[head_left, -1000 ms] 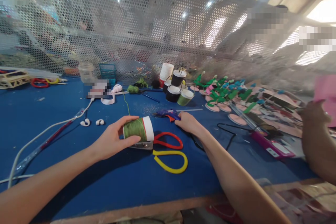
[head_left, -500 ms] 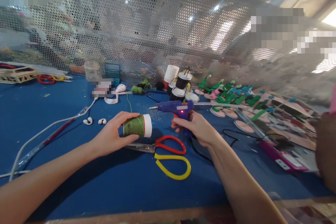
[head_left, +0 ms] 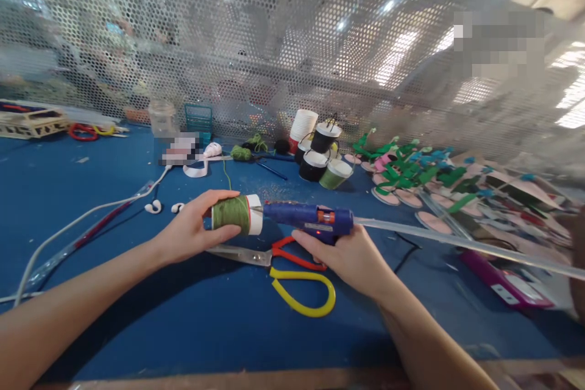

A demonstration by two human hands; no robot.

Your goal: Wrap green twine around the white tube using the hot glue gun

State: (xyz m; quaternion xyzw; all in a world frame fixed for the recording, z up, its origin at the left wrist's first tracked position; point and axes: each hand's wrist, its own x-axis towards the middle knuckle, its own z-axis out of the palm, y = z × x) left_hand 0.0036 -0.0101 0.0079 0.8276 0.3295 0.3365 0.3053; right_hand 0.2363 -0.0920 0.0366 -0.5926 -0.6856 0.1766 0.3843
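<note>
My left hand (head_left: 194,231) is closed around a spool of green thread (head_left: 233,214) with a white end, held on its side above the blue table (head_left: 183,317). My right hand (head_left: 351,256) grips a blue hot glue gun (head_left: 311,218). Its nozzle points left and touches the spool's white end. A long clear glue stick (head_left: 457,242) juts out of the gun's back to the right. Scissors with one red and one yellow handle (head_left: 292,274) lie on the table beneath both hands.
Black, white and green spools (head_left: 320,155) stand behind, near a perforated metal screen (head_left: 274,61). Pink discs with green and blue pieces (head_left: 411,170) cover the right side. A white cable (head_left: 91,213) runs on the left. A purple case (head_left: 507,280) lies at right.
My right hand has lifted the glue gun off the table and swung it left, bringing the nozzle to the spool's white end. The left hand has held the spool nearly still.
</note>
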